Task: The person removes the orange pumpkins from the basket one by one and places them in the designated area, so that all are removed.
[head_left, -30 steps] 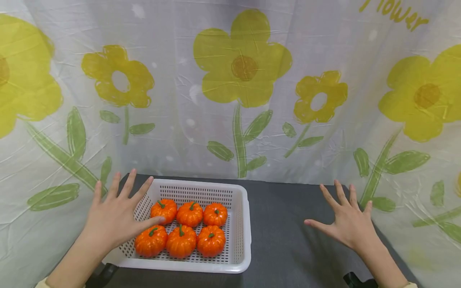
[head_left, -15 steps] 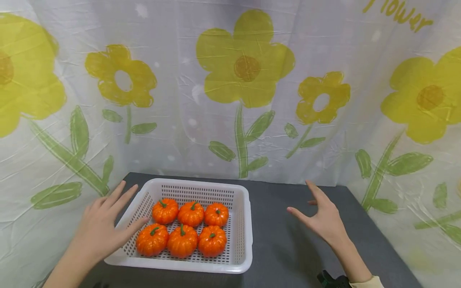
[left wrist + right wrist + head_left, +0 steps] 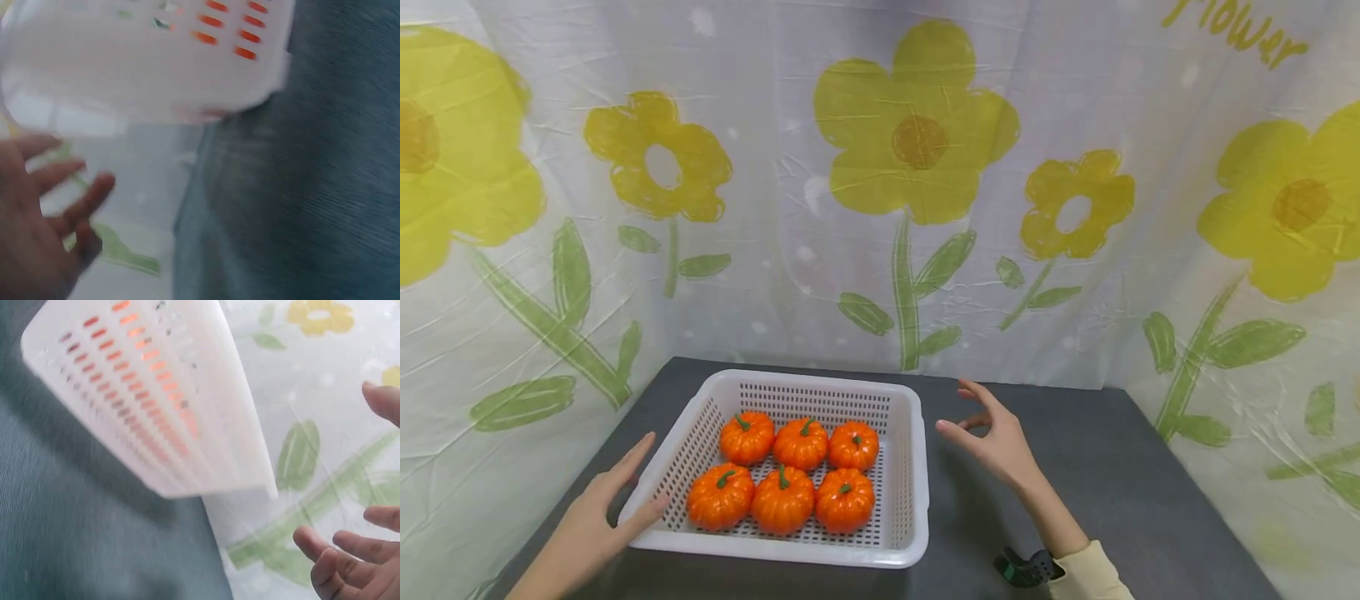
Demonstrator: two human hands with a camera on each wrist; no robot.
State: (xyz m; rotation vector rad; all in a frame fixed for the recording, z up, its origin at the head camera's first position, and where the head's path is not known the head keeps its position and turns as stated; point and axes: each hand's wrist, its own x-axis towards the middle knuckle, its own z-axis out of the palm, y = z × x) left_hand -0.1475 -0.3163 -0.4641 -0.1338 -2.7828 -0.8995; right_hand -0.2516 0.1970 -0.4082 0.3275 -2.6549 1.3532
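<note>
A white plastic basket point(image 3: 904, 467) with slotted walls stands on the dark table, several small orange pumpkins point(image 3: 782, 500) with green stems lying inside in two rows. My left hand point(image 3: 591, 517) is at the basket's left side, thumb and forefinger spread apart near the rim. In the left wrist view, its fingers point(image 3: 87, 203) are slightly bent, beside the basket wall point(image 3: 144, 81). My right hand point(image 3: 996, 437) hovers to the right of the basket, a gap between its fingertips and the rim. Its fingers point(image 3: 356, 547) are loosely bent with nothing in them, facing the basket wall point(image 3: 144, 394).
A dark grey cloth-like surface point(image 3: 1120, 492) covers the table. A pale curtain point(image 3: 760, 317) printed with yellow flowers hangs behind it and along both sides. A black strap device point(image 3: 1028, 568) sits on the right wrist.
Both hands have come down from a spread pose. The right hand has moved left toward the basket; the left hand has lowered to its left side. Basket and pumpkins stay in place.
</note>
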